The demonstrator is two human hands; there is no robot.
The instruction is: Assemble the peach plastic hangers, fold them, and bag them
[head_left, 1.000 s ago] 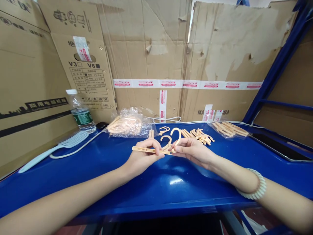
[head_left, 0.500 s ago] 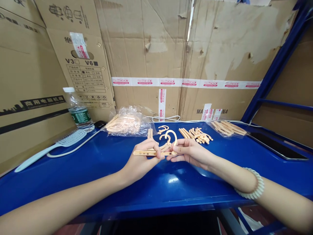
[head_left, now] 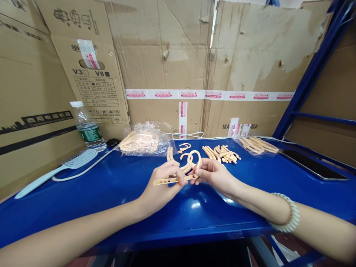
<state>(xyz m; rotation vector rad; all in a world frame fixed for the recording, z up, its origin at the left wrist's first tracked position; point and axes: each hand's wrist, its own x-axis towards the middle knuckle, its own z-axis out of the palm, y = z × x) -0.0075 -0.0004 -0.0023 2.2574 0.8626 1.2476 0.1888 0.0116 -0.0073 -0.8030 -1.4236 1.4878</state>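
Observation:
Over the middle of the blue table (head_left: 111,193), my left hand (head_left: 164,183) pinches a flat peach plastic bar (head_left: 169,181) near its middle. My right hand (head_left: 213,174) pinches the bar's right end, where a peach hook (head_left: 194,157) curves upward. Both hands are closed on this one piece. Loose peach hooks and bars (head_left: 183,147) lie just behind the hands. A small heap of similar pieces (head_left: 222,153) sits to the right of them.
A clear bag of peach parts (head_left: 141,141) lies at the back left, another bag (head_left: 258,145) at the back right. A water bottle (head_left: 88,128), a pale blue hairbrush (head_left: 55,170) and a white cable (head_left: 83,168) are on the left. A dark tablet (head_left: 313,165) lies at right. Cardboard walls stand behind.
The hook has tipped lower toward the bar, and the bar's left end has dropped slightly. Both hands have stayed on the piece near the table's middle.

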